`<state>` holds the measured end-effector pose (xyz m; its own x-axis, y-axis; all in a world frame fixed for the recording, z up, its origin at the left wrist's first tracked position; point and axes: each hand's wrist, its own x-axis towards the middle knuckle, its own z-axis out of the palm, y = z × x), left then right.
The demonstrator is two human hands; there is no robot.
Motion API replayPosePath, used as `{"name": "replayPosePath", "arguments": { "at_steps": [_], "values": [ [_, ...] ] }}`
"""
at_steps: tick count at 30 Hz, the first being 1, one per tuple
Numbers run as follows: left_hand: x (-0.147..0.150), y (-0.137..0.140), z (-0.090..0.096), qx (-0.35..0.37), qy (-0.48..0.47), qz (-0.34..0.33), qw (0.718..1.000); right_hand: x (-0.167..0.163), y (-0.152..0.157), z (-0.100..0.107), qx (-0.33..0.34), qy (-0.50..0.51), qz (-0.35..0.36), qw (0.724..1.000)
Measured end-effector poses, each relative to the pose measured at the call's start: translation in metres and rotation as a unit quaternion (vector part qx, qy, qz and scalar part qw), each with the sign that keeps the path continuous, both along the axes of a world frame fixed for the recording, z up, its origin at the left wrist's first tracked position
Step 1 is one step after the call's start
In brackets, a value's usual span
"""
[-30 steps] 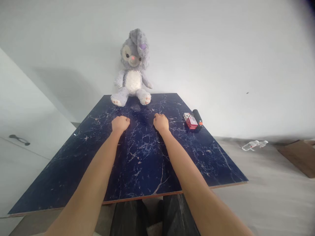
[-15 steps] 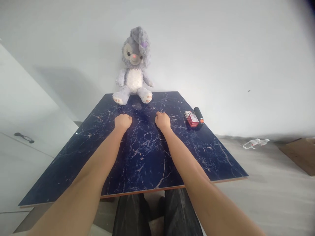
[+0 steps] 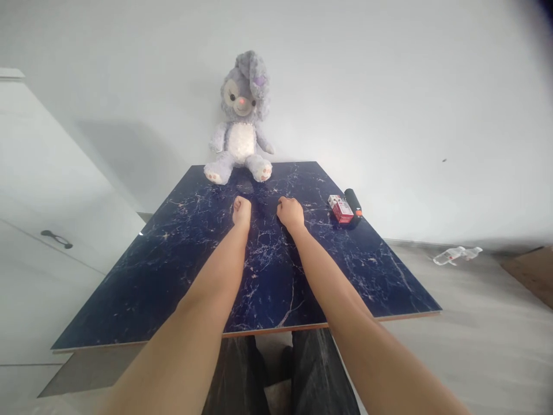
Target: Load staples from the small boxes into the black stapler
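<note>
My left hand (image 3: 242, 211) is closed in a fist above the blue marble-patterned table (image 3: 263, 288). It is turned so that the curled fingers face up and to the left, and nothing shows in them. A short gap away, my right hand (image 3: 291, 212) is also a fist, its back facing up. No object sticks out of it. Beyond both hands, a grey plush rabbit (image 3: 241, 141) sits at the far edge of the table, leaning on the wall.
On the table's right side lie a red and white box (image 3: 341, 209) and a black cylinder (image 3: 353, 202) with an orange spot. A white cabinet (image 3: 38, 190) stands at the left. Clear plastic bottles (image 3: 457, 255) and a cardboard box (image 3: 531, 274) are on the floor to the right.
My left fist has moved right, closer to my right hand, and rolled so its curled fingers show. My right fist stays in nearly the same place. The view has shifted slightly left.
</note>
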<state>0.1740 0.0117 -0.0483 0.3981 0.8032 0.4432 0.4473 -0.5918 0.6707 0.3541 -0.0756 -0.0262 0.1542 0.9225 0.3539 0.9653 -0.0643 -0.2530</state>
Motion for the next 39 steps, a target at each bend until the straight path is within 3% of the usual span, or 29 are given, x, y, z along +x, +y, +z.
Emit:
{"name": "replayPosePath", "arguments": {
  "at_steps": [4, 7, 13, 17, 21, 25, 27, 29, 30, 31, 34, 37, 38, 39],
  "values": [
    [0.008, 0.000, -0.008, 0.063, -0.130, 0.106, 0.984, 0.001, 0.002, -0.002, -0.010, -0.023, 0.002, 1.000],
    [0.011, -0.002, -0.009, 0.078, -0.169, 0.189, 0.964, 0.001, 0.002, 0.000, -0.018, -0.089, -0.007, 0.996],
    [0.011, -0.008, -0.008, 0.042, -0.126, 0.305, 0.943, -0.024, 0.008, 0.007, -0.081, -0.309, -0.025, 0.947],
    [0.009, -0.009, -0.007, 0.020, -0.009, 0.265, 0.964, -0.050, 0.018, 0.006, -0.128, -0.408, -0.053, 0.903],
    [0.007, -0.010, -0.005, 0.026, 0.067, 0.201, 0.977, -0.058, 0.018, 0.005, -0.179, -0.533, -0.103, 0.820],
    [0.007, -0.011, -0.003, 0.030, 0.115, 0.201, 0.972, -0.063, 0.014, 0.007, -0.236, -0.623, -0.152, 0.730],
    [0.008, -0.012, -0.001, 0.037, 0.140, 0.207, 0.968, -0.067, 0.015, 0.008, -0.302, -0.682, -0.178, 0.641],
    [0.009, -0.014, 0.001, 0.042, 0.157, 0.213, 0.964, -0.070, 0.017, 0.007, -0.382, -0.731, -0.204, 0.527],
    [0.010, -0.015, 0.003, 0.041, 0.159, 0.219, 0.962, -0.071, 0.019, 0.006, -0.415, -0.741, -0.217, 0.482],
    [0.010, -0.017, 0.005, 0.039, 0.158, 0.230, 0.959, -0.072, 0.020, 0.005, -0.437, -0.739, -0.229, 0.459],
    [0.012, -0.027, 0.009, 0.037, 0.149, 0.332, 0.931, -0.074, 0.021, 0.002, -0.456, -0.684, -0.282, 0.495],
    [0.014, -0.037, 0.010, 0.036, 0.138, 0.484, 0.863, -0.077, 0.018, 0.001, -0.420, -0.615, -0.371, 0.554],
    [0.015, -0.039, 0.010, 0.031, 0.132, 0.504, 0.853, -0.079, 0.017, 0.002, -0.407, -0.594, -0.391, 0.573],
    [0.016, -0.040, 0.009, 0.024, 0.124, 0.492, 0.862, -0.080, 0.015, 0.002, -0.396, -0.576, -0.399, 0.593]
  ]
}}
